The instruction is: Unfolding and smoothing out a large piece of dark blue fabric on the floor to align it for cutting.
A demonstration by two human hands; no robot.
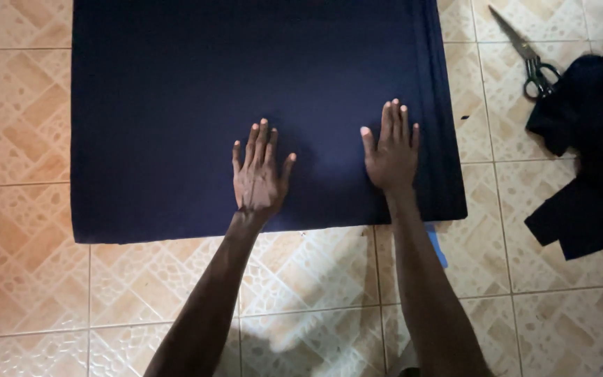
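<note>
Your left hand [258,178] and right hand [392,150] lie flat, fingers spread and gripping nothing, on the folded navy-blue rectangular cloth [176,105] spread on the patterned tile floor [22,279]; uneven pressure could skew its stacked right-edge layers or drag it.

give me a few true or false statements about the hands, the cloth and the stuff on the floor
1. Both hands lie flat on the navy cloth. True: left hand, right hand.
2. The scissors are in the right hand. False: they lie on the tiled floor, right of the cloth.
3. The navy cloth is crumpled in a heap. False: it lies folded flat.
4. A dark garment lies beside the scissors. True.
</note>
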